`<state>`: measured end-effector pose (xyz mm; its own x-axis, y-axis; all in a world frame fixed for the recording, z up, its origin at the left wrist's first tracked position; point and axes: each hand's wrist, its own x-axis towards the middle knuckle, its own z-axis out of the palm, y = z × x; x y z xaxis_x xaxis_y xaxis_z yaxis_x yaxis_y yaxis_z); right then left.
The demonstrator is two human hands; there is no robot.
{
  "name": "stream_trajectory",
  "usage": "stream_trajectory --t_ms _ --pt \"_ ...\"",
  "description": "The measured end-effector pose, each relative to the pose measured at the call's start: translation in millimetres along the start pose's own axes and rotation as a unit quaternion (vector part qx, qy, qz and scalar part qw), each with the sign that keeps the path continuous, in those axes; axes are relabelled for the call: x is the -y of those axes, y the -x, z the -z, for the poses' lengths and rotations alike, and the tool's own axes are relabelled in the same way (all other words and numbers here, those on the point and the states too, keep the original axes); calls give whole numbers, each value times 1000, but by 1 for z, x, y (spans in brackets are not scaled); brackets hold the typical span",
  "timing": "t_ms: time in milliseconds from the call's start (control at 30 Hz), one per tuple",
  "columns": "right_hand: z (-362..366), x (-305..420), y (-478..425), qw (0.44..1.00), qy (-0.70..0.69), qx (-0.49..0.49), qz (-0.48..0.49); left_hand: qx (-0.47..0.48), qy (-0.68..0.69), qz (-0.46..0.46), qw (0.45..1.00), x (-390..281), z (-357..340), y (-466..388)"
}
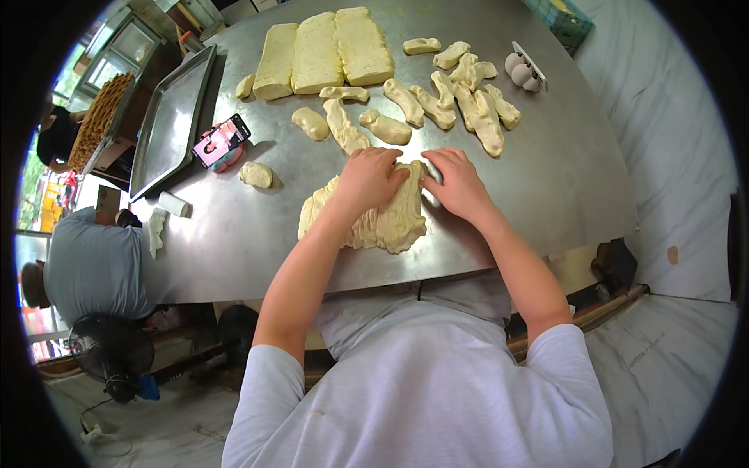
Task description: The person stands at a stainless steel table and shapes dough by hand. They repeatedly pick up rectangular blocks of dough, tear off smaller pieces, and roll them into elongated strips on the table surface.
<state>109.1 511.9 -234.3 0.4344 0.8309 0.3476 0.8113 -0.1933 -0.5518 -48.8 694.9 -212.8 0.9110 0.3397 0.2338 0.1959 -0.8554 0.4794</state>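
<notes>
A wrinkled mass of pale yellow dough (389, 219) lies near the front edge of the steel table. My left hand (374, 175) rests on its upper part, fingers curled over the far edge. At the dough's upper right corner is my right hand (456, 178), thumb and fingers apart, its thumb by the dough's edge; whether it grips any is unclear. Just beyond my hands lie several loose dough strips (386, 127). Farther back, three thick dough slabs (316, 52) sit side by side. A small dough lump (256, 174) lies to the left.
A steel tray (169, 123) and a phone on a stand (222, 141) are at the left. A white roll (174, 204) lies near a seated person (96, 263). Egg-shaped objects (522, 73) sit at the back right, by a green crate (560, 20). A fan (111, 351) stands lower left.
</notes>
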Motion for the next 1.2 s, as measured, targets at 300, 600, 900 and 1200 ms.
stream_trajectory --t_ms 300,600,900,1200 --pt "7 -11 -22 953 -194 213 -88 111 -3 -59 992 17 7 -13" --pt "-1 -3 -1 988 -86 108 61 43 72 -100 991 16 10 -2" --pt "39 2 11 969 -58 238 -40 111 18 -86 990 20 27 0" --pt "-1 -3 0 982 -12 131 135 166 61 -106 978 12 14 -14"
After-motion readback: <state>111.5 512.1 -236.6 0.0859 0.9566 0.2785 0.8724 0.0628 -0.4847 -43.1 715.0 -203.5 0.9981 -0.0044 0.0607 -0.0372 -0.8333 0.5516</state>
